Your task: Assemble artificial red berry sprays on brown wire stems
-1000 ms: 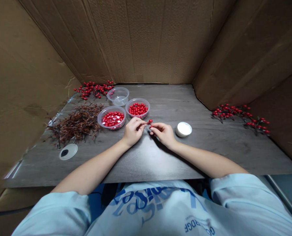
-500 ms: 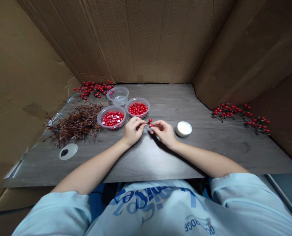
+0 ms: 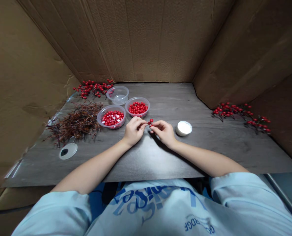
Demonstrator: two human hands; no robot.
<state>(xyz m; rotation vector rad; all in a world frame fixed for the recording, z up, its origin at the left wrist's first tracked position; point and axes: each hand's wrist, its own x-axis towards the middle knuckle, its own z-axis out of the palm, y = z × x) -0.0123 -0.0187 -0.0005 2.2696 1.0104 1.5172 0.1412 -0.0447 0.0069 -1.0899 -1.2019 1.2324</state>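
Above the middle of the table, my left hand point(image 3: 134, 131) is closed in a pinch on a small twig with red berries point(image 3: 151, 121) at its tip. My right hand point(image 3: 165, 132) meets it from the other side, thumb and forefinger pinched on a berry of the same sprig; the fingertips hide most of that berry. Just beyond my left hand stand a clear tub of red berries point(image 3: 138, 108) and, left of it, a second tub point(image 3: 111, 118) holding red berries mixed with white bits. A small cup of white stuff point(image 3: 184, 128) stands right of my right hand.
A heap of brown twigs point(image 3: 78, 123) lies at the left, with a round lid point(image 3: 68, 151) in front. An empty clear tub point(image 3: 117, 95) stands behind. Berry branches lie at the back left point(image 3: 93, 89) and at the right point(image 3: 241, 115). Cardboard walls point(image 3: 146, 42) enclose the table.
The berries at the sprig's tip have shifted and turned slightly between my fingertips. Both hands stay in nearly the same place.
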